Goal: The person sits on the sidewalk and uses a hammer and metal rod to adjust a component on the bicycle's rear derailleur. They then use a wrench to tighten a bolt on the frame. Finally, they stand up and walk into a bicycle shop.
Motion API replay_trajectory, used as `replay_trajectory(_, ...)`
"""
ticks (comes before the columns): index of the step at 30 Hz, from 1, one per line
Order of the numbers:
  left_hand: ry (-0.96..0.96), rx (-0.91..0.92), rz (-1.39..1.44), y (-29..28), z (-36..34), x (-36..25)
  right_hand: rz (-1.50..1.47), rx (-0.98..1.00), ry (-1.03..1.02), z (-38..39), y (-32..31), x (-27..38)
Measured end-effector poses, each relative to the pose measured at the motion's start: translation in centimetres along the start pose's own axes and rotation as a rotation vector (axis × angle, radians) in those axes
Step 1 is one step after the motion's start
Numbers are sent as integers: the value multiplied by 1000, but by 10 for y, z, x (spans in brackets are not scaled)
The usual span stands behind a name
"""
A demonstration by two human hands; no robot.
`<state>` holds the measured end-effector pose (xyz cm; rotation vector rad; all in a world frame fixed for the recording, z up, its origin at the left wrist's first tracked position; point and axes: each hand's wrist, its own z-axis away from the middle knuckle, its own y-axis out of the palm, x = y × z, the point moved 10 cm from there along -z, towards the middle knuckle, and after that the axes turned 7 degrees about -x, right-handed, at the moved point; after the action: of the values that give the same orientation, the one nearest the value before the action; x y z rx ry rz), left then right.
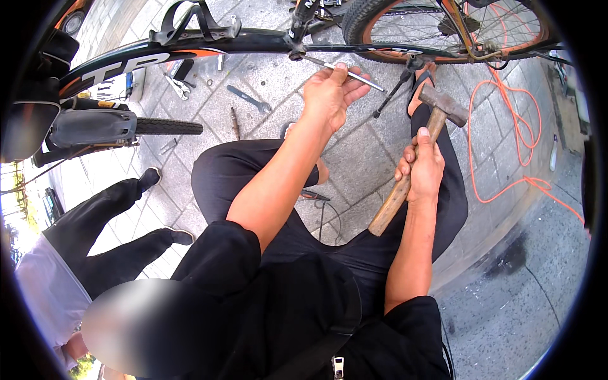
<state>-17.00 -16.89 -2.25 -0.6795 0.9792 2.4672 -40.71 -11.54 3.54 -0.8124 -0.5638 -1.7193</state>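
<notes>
My left hand (329, 95) pinches a slim silver metal rod (376, 86) between thumb and fingers, its other fingers spread loosely. The rod slants, its far left end meeting the black bicycle frame (253, 42) near the lower joint of the tubes; whether it touches there I cannot tell. My right hand (423, 164) is wrapped round the wooden handle of a hammer (437, 117), thumb along the wood. The hammer's worn steel head is raised above my foot, to the right of the rod and apart from it.
On the paving lie an open-end wrench (249, 99), pliers (177, 85) and several other tools. The bicycle's rear wheel (443, 28) and kickstand (392, 95) are at the far right. An orange hose (519, 126) loops across the right. Another person's legs (107, 221) are at the left.
</notes>
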Motion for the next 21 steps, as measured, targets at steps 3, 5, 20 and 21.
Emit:
replay_trajectory(3,8,-4,0,1,0,-1,4,7,13,-1,0,-4)
replay_trajectory(5,9,-5,-5,2,-1,-1,7,18,13,-2,1,-6)
replay_trajectory(20,72,-96,22,-1,-17,-1,-32,57,-4,6,23,-8)
replay_trajectory(21,81,-80,25,3,-20,-3,-36,0,-36,7,15,1)
